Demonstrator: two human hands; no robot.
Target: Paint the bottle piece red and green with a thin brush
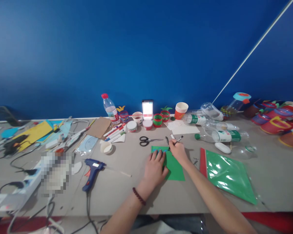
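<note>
My left hand (156,165) lies flat on a sheet of green paper (177,172), its fingers a little apart. Something blue, mostly hidden, shows at its fingertips near the paper's top edge. Closed around a black-and-white marker pen (179,139), my right hand (177,150) rests at the upper right of the same sheet. The pen's tip is hard to make out behind the fingers. Just beyond the paper lies a pair of black-handled scissors (146,141), its blades pointing right.
A blue glue gun (94,169) lies at left, near a power strip (31,182) with cables. Green sheets in a plastic sleeve (230,172) are at right, below several plastic bottles (226,136). Markers (116,132), paper cups (181,110) and a lit phone (147,110) stand or lie farther back.
</note>
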